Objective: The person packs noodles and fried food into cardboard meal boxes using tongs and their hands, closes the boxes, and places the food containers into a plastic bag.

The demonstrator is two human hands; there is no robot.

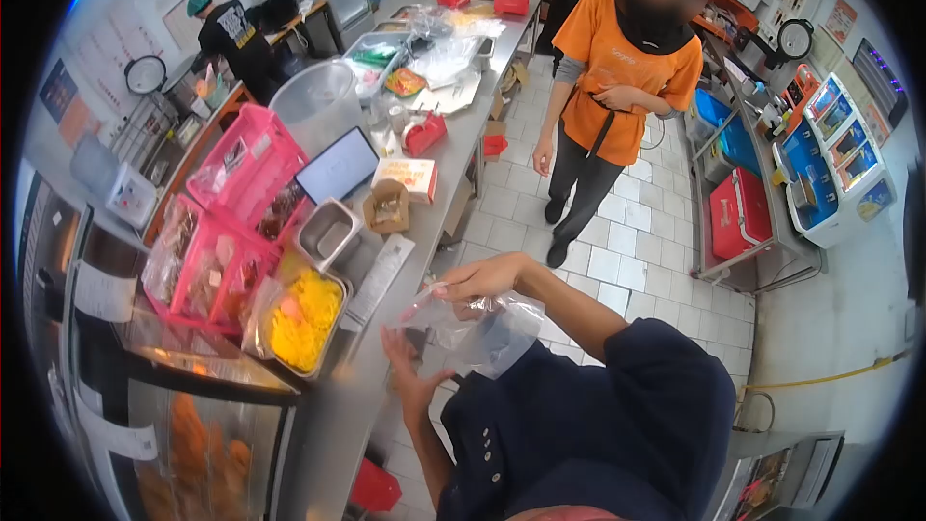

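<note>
My right hand point(487, 275) grips a clear plastic bag point(497, 336) at its upper edge, and the bag hangs down in front of my dark shirt. Just below and to the left, my left hand point(413, 373) is open, thumb and fingers apart, close to the bag's edge. I cannot tell whether it touches the bag. Beside my hands on the steel counter are a metal pan of yellow shredded food point(307, 323), an empty metal pan point(330, 233) and a long grey metallic item point(381, 280).
Pink baskets point(253, 169) with bagged items, a tablet point(338, 166), a small cardboard box point(388, 207) and a clear tub point(316, 101) crowd the counter. A person in orange point(632, 68) stands across the tiled floor. A glass display case point(198, 444) holds fried food.
</note>
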